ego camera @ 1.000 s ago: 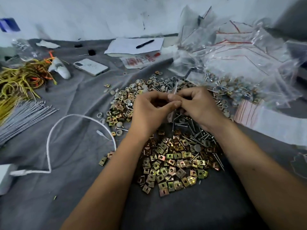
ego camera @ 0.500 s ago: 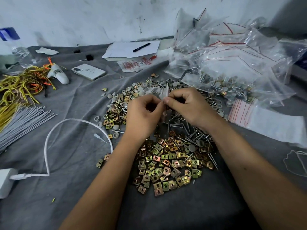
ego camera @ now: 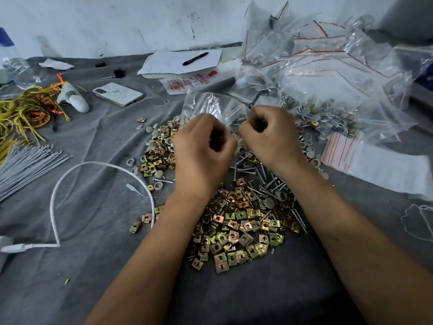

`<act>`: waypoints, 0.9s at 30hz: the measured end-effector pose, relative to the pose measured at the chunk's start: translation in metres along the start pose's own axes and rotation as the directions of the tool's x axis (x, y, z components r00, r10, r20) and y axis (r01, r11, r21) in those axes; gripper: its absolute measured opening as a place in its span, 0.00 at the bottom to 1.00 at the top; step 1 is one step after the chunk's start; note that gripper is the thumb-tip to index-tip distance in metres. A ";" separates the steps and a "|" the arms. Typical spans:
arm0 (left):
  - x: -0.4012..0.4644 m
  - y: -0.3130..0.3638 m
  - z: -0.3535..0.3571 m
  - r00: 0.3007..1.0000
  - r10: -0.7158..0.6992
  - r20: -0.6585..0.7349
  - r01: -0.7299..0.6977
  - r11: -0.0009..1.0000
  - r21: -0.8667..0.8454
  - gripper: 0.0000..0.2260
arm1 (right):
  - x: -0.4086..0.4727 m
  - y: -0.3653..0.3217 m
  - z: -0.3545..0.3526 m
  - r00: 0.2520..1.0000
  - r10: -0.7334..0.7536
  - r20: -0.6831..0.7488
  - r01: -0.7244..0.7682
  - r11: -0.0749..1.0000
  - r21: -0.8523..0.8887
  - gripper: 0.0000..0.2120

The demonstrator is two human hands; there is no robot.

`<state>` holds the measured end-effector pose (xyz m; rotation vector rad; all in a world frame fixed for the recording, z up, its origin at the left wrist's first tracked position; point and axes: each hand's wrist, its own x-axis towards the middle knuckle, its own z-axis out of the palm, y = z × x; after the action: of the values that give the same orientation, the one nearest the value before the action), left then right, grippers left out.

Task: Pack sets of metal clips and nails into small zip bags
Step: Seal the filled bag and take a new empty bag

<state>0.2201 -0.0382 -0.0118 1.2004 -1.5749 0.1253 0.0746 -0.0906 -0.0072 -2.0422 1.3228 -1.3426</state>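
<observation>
Worktop (ego camera: 89, 231) cloth carries clips (ego camera: 236, 228) near, nails (ego camera: 262, 177) beyond. Both hands, left (ego camera: 203, 146) and right (ego camera: 269, 134), curl fingers around a small zip bag (ego camera: 210, 104) above the pile; uneven pulling could spill its contents.

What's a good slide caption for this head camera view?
Both hands, left and right, grip a clear zip bag above a pile of metal clips and nails.
</observation>
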 end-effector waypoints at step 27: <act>0.009 -0.019 -0.012 0.982 -0.148 -0.118 0.148 0.989 -0.012 0.04 | 0.005 0.008 -0.020 0.908 -0.015 0.419 -0.068 0.981 0.182 0.18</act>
<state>0.2424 -0.0454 -0.0092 1.2804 -1.3776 0.0952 0.0544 -0.0946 -0.0008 -2.0198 0.9847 -0.9049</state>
